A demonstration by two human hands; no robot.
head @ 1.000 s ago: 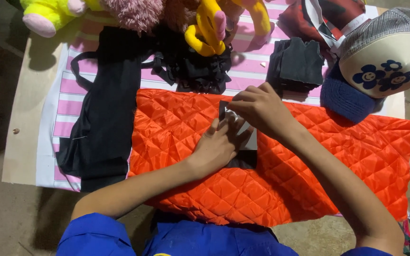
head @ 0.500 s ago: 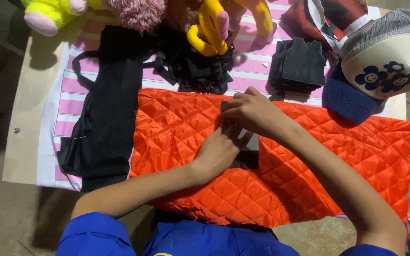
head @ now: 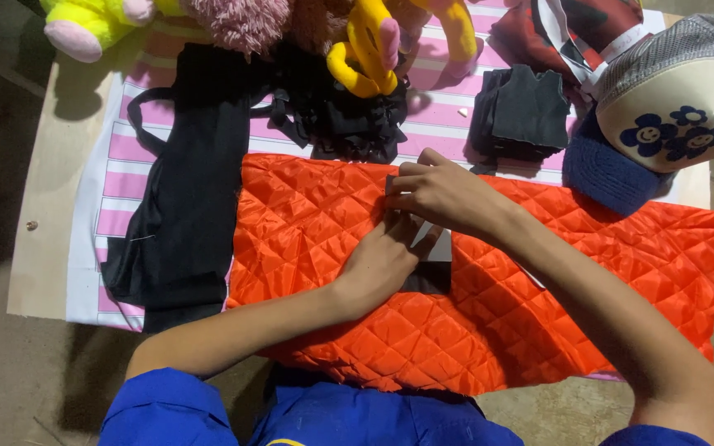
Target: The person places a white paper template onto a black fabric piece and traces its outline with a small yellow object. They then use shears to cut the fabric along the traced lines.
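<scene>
Dark cloth piece (head: 433,263) mostly hidden beneath both hands (head: 411,227).

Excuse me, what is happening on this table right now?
A person in a blue shirt works with both bare hands on an orange quilted cloth spread over a table with a pink striped cover. The left hand presses down on a small black and white piece lying on the cloth, and the right hand touches its upper edge. A long black garment lies to the left. Soft toys and caps sit along the far side.
</scene>
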